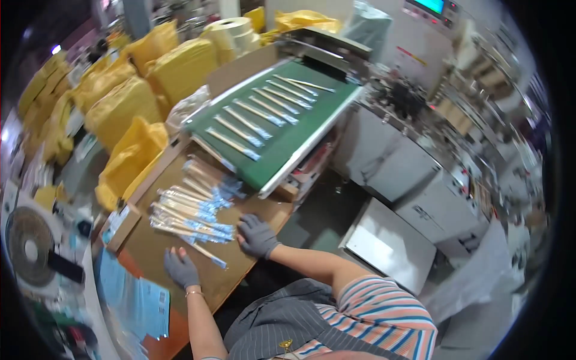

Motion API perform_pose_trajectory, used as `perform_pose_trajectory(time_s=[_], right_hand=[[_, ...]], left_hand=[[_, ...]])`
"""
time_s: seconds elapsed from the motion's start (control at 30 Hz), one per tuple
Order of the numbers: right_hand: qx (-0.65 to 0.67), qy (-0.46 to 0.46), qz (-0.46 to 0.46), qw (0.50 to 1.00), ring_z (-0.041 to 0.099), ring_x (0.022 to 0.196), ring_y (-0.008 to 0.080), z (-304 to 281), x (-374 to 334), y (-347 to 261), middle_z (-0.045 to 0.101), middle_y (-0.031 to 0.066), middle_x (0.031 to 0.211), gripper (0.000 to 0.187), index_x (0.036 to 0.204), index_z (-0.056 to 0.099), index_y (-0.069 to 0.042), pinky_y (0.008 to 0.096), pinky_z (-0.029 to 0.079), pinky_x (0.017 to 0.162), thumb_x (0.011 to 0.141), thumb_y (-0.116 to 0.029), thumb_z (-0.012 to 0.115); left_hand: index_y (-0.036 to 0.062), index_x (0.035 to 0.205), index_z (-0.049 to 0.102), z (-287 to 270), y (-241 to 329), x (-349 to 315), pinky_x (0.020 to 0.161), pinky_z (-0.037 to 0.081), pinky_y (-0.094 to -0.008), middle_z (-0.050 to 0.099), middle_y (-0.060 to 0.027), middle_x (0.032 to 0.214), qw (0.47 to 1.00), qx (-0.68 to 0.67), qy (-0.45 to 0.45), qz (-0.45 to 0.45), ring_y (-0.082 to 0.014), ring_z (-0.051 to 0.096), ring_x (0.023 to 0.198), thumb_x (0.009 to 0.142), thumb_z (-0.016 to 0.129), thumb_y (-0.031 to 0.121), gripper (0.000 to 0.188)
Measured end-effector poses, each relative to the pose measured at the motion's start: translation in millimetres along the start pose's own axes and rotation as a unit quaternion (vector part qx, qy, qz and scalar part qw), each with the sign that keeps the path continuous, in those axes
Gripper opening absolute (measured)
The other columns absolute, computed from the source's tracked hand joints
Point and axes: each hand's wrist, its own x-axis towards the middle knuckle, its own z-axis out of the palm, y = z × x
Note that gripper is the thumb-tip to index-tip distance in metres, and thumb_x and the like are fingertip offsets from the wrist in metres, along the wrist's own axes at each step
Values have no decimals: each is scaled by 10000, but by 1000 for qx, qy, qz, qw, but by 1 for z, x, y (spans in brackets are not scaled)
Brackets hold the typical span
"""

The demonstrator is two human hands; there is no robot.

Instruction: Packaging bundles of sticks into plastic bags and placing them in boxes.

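A pile of thin pale wooden sticks (183, 204) in clear wrappers with blue ends lies on the brown tabletop (231, 267). Too small to tell is the exact kind of stick. My left hand (182, 268), in a grey glove with bare fingertips, rests on the table just below the pile, fingers apart and holding nothing. Beside the pile's blue ends, my gloved right hand (258, 236) lies on the tabletop with its fingers apart and nothing in it. One loose wrapped stick (207, 254) sits between my hands, angled away from the pile.
A green conveyor belt (273, 144) carries a row of similar wrapped sticks toward the table. Yellow sacks (123, 111) stand at the left. Blue printed packets (132, 297) lie near a fan (30, 247). Grey machine cabinets (384, 150) stand on the right.
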Motion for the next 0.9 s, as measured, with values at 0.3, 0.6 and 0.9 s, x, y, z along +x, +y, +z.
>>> perform_pose_trajectory(time_s=[0.3,0.6,0.9], right_hand=[[165,44,-218,961,557,1013,373,-47,40,-2,563,172,1096,425,1110,545,-47,442,460,866,710,-111,675],[-311,153,250,904,576,1050,375,-162,265,259,609,227,1128,496,1122,618,-33,435,431,936,839,-438,572],[-195,1,-50,980,559,892,372,-64,283,156,590,178,946,344,963,592,-61,468,454,782,831,-377,570]], left_hand=[[17,1152,575,-5,30,2,995,349,-466,520,-229,1246,999,23,-24,12,-392,462,1176,870,584,375,456],[25,1225,539,-14,44,7,1046,304,-453,464,-211,1333,995,6,-95,-21,-373,413,1242,806,669,366,556],[58,1196,560,8,24,14,977,361,-474,531,-197,1243,998,23,-11,-56,-373,472,1165,848,575,278,412]])
